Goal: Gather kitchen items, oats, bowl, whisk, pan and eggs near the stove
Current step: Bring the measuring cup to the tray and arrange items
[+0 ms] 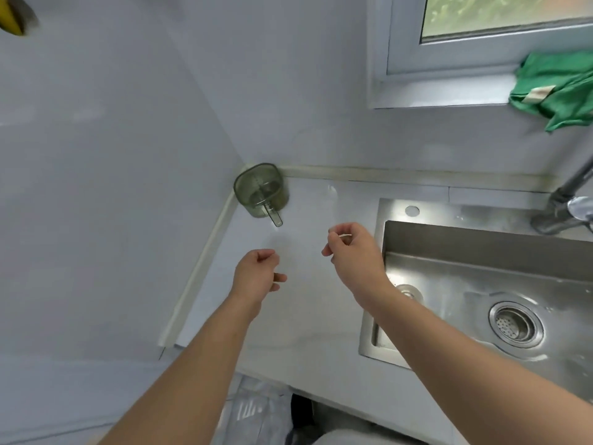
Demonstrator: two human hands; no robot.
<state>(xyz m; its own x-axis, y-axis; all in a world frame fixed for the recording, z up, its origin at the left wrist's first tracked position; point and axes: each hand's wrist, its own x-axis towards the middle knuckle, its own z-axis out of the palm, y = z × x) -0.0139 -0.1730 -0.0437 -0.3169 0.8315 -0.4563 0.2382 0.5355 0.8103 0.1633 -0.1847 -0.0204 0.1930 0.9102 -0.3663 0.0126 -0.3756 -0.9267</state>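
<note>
A smoky green transparent measuring cup (pixel 260 190) with a short handle stands in the far left corner of the white counter (pixel 305 316). My left hand (pixel 258 273) hovers over the counter, just in front of the cup, with fingers loosely curled and nothing in it. My right hand (pixel 353 250) hangs to the right of it, near the sink's left edge, fingers curled; a thin pale sliver shows between its fingertips, too small to identify. No oats, bowl, whisk, pan, eggs or stove are in view.
A steel sink (pixel 481 284) with a round drain (pixel 516 324) fills the right side, a grey tap (pixel 564 200) at its back. A green cloth (pixel 558 91) lies on the window sill. White walls close the left and back. A yellow object (pixel 12 17) shows top left.
</note>
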